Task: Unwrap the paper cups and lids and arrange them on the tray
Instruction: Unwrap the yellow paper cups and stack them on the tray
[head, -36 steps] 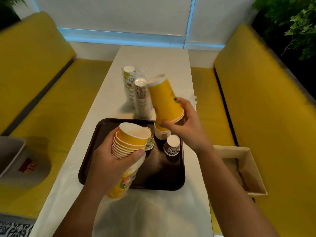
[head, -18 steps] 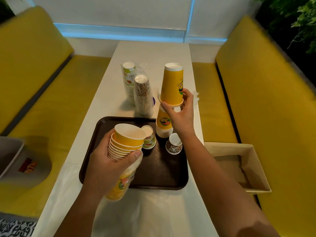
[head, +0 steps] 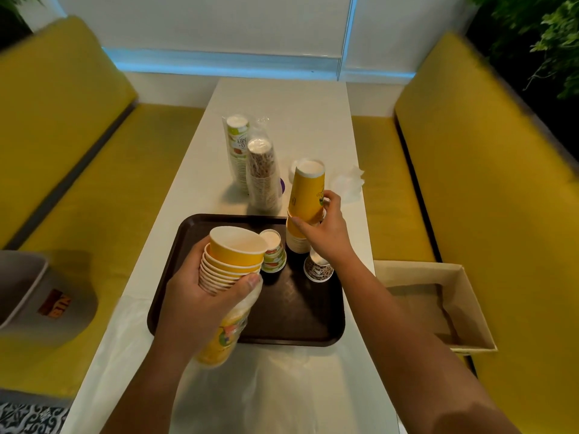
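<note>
My left hand (head: 200,302) grips a stack of yellow paper cups (head: 232,261), mouths up, its lower part still in clear plastic wrap, over the near left of the dark brown tray (head: 297,321). My right hand (head: 322,233) holds an upside-down yellow cup (head: 307,192) on top of a short stack of inverted yellow cups (head: 296,239) at the tray's far right. A small green-printed cup stack (head: 272,252) and a small brown-patterned cup (head: 318,267) stand inverted on the tray.
Two wrapped cup stacks, one green-printed (head: 238,148) and one brown-patterned (head: 263,173), stand on the white table (head: 282,104) beyond the tray. Crumpled plastic (head: 349,183) lies at the table's right edge. A cardboard box (head: 438,305) sits on the yellow bench to the right.
My right hand turned the yellow cup upright-inverted and lowered it onto the short stack on the tray. My left hand kept hold of its wrapped stack.
</note>
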{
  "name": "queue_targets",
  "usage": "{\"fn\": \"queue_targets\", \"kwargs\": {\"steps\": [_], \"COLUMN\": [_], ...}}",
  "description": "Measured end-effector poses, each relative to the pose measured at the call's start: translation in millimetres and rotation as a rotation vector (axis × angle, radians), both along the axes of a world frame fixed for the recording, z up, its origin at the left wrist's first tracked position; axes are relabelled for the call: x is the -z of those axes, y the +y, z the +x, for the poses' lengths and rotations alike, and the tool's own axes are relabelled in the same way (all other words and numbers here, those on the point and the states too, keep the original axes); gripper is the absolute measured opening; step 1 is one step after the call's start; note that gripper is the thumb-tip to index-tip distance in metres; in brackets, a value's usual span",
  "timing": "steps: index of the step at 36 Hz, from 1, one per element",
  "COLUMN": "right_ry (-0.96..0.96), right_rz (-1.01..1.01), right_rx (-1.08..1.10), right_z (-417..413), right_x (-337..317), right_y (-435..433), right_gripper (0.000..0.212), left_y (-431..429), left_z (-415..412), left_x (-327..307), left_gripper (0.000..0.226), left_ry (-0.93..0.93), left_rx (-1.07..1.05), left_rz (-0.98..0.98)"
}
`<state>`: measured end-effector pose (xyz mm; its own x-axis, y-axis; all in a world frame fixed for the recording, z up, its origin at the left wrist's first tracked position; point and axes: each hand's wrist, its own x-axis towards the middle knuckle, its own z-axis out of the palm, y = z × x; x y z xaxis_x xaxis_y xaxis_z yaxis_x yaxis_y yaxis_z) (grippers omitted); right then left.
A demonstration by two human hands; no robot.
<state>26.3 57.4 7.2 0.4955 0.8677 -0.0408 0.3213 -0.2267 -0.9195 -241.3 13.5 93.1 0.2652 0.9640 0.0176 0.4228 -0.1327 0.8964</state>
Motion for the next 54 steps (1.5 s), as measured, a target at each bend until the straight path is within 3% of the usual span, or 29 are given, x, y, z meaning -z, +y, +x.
{"fn": "queue_targets", "kwargs": {"steps": [5,11,13,15,18,22,29,35,40,44,47,51,54], "right_ry": [-0.020,-0.013,0.035,0.047,-0.037,-0.148,-0.109,-0.144,-0.078,0.048,0.239,0.438,0.377], "right_rz": [-0.036,0.278,0.381,0.443,0.365,0.299,0.341,0.443,0.405,0.309,0.232,0.192,0.081], "right_rx": [0.051,0.212,0.080,-0.170,-0.503,-0.628,-0.619,-0.458,-0.420,-0.464,-0.489,-0.610,-0.722], "right_z": [1,-21,-31,-40,-49,-55,-50,-39,-17,4,18,37,47], "right_x": [-2,-44,-65,-84,-103,-107,-109,-113,-116,-113,-114,-111,-108], "right_y": [-12,-49,-67,-86,-108,-120,-138,-146,-151,-156,-162,-168,-170], "right_gripper": [0.102,0.053,0.033,0.026,0.020,0.015,0.018,0.025,0.025,0.031,0.022,0.042,0.073], "left_y": [-5,-16,-20,-22,-29,-41,-62,-78,-89,-95,-102,-111,-110], "left_z": [4,8,10,11,15,21,27,34,39,43,48,56,58], "left_x": [-1,-5,-7,-9,-15,-22,-30,-31,-31,-31,-30,-29,-27], "left_gripper": [0.064,0.072,0.071,0.070,0.069,0.071,0.074,0.075,0.072,0.074,0.072,0.059,0.053], "left_ry": [0.022,0.032,0.029,0.029,0.022,0.011,0.005,0.052,0.070,0.066,0.035,0.019,-0.002], "left_rx": [0.028,0.073,0.088,0.092,0.103,0.139,0.135,0.133,0.119,0.070,0.024,-0.055,-0.110], "left_rz": [0.016,0.015,0.012,0.018,0.020,0.027,0.070,0.099,0.087,0.049,0.000,-0.038,-0.068]}}
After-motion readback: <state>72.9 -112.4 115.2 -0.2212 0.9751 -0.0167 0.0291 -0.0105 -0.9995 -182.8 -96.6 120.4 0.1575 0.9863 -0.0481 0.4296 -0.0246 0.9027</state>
